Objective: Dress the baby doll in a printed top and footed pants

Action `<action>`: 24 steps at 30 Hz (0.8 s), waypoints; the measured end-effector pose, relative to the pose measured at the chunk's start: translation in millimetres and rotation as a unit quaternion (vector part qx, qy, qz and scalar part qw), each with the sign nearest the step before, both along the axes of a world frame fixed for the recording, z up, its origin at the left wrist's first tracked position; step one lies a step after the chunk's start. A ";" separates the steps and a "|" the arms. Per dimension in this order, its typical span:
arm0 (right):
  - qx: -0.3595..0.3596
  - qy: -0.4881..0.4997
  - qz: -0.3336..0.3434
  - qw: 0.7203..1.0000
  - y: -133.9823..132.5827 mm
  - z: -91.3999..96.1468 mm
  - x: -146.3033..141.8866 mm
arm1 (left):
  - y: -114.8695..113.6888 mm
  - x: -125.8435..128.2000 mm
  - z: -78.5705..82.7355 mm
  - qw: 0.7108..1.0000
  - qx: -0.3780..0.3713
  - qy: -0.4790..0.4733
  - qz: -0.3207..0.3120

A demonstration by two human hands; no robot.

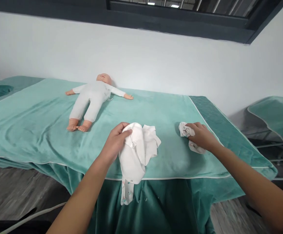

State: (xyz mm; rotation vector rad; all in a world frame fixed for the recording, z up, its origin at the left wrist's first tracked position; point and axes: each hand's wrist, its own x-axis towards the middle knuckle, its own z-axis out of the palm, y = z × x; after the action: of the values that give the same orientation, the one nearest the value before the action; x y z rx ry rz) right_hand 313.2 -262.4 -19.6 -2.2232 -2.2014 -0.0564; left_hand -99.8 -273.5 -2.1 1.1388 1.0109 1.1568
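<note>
My left hand (117,139) grips a white piece of baby clothing (133,159) by its upper left edge. The cloth hangs in folds over the front of the bed, and a narrow strip with small printed marks dangles past the edge. On the right, my right hand (201,136) is closed on a crumpled white cloth (186,130), bunched at the bed surface; its exact kind is hidden by the folds. A baby doll (92,96) in a white suit lies on its back farther left, arms spread and feet toward me, apart from both hands.
The bed carries a light green velvet cover (161,110) with darker green ends and a skirt hanging in front. Behind it stands a white wall (156,61) below a dark window frame (180,22). Another green-covered bed (277,113) is at the right. A pale cable (34,216) runs at lower left.
</note>
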 end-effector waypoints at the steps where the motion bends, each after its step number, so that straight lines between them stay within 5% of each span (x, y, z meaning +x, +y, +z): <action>1: 0.004 -0.010 -0.007 1.000 -4.6 0.2 6.0 | 0.8 -0.7 2.0 0.999 -0.013 -0.041 -0.004; 8: 0.035 0.006 -0.054 0.998 -19.7 -10.4 55.9 | 1.0 -7.1 15.3 0.992 -0.007 -0.127 0.020; 18: 0.015 0.077 0.016 0.997 -30.9 3.7 40.1 | -4.2 -20.7 26.2 0.980 -0.008 -0.198 0.007; 24: -0.035 0.014 0.023 0.999 -29.2 7.2 43.1 | -4.8 -35.0 27.9 0.975 0.003 -0.221 -0.007</action>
State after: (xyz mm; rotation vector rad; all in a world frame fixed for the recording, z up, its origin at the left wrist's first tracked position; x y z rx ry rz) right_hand 356.3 -291.6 -12.4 -2.1913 -2.2741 0.0513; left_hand -134.8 -278.3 25.8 0.8377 0.6543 1.3276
